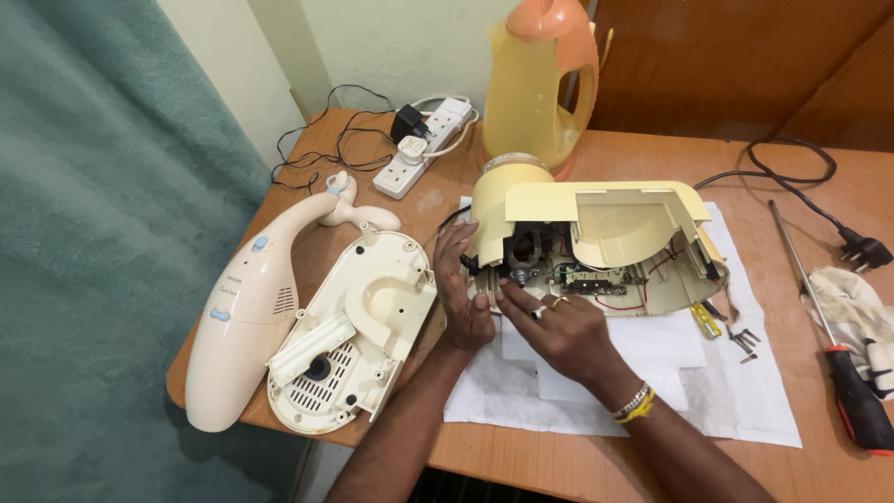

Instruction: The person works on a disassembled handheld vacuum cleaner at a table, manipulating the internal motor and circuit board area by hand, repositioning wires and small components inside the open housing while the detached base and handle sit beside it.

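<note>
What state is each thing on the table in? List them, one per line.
Opened appliance: cover lifted, wiring exposed.
Base cover: detached, inside up.
Handheld vacuum: lying on its side.
Jug: upright.
Power strip: two plugs inserted.
Screwdriver: lying unused.
Left hand, right hand: at the motor.

The opened appliance housing (596, 219) is pale yellow; at its nine o'clock lies a cream base plate (358, 326) and a cream handheld unit (242, 317) with light-blue buttons. The jug (540, 79) at twelve o'clock is yellow, capped orange. The screwdriver handle (861, 401) at four o'clock is red and black.
</note>
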Demonstrator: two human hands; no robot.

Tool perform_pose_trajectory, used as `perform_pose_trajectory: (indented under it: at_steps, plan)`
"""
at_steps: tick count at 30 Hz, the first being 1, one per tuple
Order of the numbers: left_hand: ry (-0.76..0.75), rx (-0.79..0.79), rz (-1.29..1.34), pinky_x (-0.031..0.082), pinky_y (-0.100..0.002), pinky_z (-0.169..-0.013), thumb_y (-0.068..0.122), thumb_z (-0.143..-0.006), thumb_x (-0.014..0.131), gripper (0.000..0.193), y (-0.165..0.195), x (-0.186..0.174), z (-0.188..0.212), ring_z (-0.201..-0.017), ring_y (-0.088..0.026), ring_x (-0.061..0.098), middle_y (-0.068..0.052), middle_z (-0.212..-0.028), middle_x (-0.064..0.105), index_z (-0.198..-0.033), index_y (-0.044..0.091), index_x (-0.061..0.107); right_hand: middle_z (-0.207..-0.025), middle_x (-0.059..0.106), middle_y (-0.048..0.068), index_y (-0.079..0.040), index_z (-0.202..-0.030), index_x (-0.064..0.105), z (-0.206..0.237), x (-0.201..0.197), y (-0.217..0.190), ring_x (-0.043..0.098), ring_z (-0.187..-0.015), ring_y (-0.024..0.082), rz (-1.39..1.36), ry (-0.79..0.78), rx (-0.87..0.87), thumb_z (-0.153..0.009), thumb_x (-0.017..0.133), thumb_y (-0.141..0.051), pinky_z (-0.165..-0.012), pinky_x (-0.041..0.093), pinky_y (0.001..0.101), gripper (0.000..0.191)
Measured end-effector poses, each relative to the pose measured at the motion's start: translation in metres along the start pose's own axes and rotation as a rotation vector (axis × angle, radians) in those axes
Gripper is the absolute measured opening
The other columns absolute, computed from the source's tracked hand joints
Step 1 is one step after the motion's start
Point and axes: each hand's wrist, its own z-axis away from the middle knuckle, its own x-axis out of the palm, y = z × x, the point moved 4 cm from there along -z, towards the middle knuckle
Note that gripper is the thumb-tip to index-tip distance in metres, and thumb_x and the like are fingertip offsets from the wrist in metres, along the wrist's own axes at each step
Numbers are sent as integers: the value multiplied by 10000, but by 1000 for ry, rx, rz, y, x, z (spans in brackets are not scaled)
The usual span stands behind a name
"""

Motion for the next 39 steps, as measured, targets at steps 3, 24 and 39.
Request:
perform_pose_trajectory:
  at_steps: [3, 24, 39]
  plan:
    - [8, 2, 22, 244, -563, -1333, 523, -1091, 389, 617, 0, 0, 1, -1503, -382, 435, -217, -1517, 512, -1499, 61, 368, -1309, 731, 49, -113, -1176, 774, -2, 10, -6, 604, -619, 88, 111, -3, -23, -869, 664, -93, -526, 469, 256, 326]
    - [-18, 14, -76, 226, -590, -1332, 478, -1094, 386, 568, -1, 0, 1, -1491, -386, 446, -203, -1502, 543, -1483, 64, 386, -1107, 759, 42, -96, -1030, 764, -1, 25, -5, 669, -673, 145, -75, -7, 123, -884, 716, -125, -589, 508, 316, 157]
    - [-27, 14, -65, 231, -586, -1326, 464, -1086, 406, 565, 1, -1, -1, -1478, -386, 451, -201, -1493, 544, -1474, 54, 389, -1136, 758, 44, -101, -1016, 755, 0, 26, -4, 654, -626, 142, -60, -31, 94, -868, 708, -121, -553, 492, 309, 156]
